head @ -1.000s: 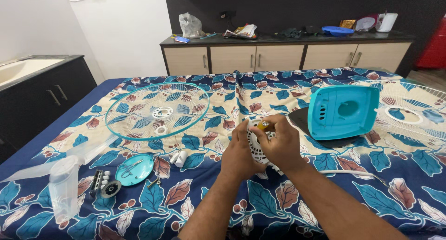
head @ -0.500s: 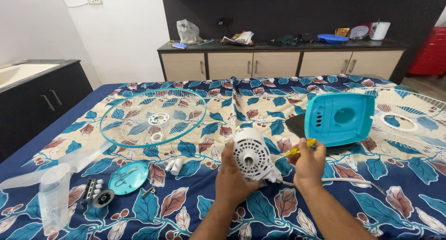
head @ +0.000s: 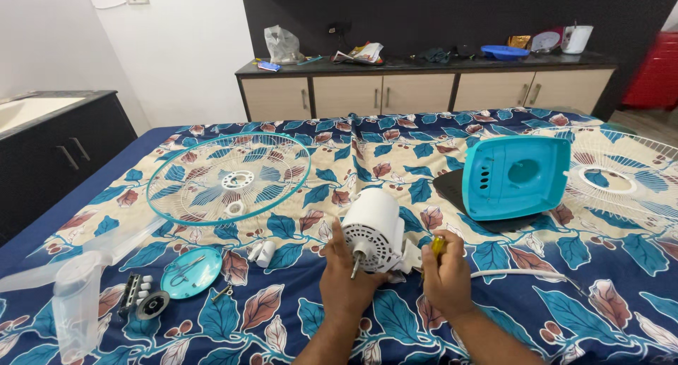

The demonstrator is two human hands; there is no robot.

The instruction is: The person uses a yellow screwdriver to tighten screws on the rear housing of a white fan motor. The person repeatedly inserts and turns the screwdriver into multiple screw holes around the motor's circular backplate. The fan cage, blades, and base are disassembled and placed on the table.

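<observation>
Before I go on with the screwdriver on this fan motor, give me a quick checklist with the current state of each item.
1. Motor steadied on the bed by the left hand: ok.
2. Screwdriver gripped in the right hand: ok.
3. Screwdriver tip seated in a screw: cannot tell, hidden behind the motor.
4. White cord clear of both hands: ok.
5. Teal housing out of the way: ok.

This is a room in a home, likely a bedroom. A bed under a blue floral-print bedsheet (head: 494, 280) fills it, and a low beige-doored sideboard with a dark top (head: 424, 89) stands against the wall, cluttered with household odds and ends.
</observation>
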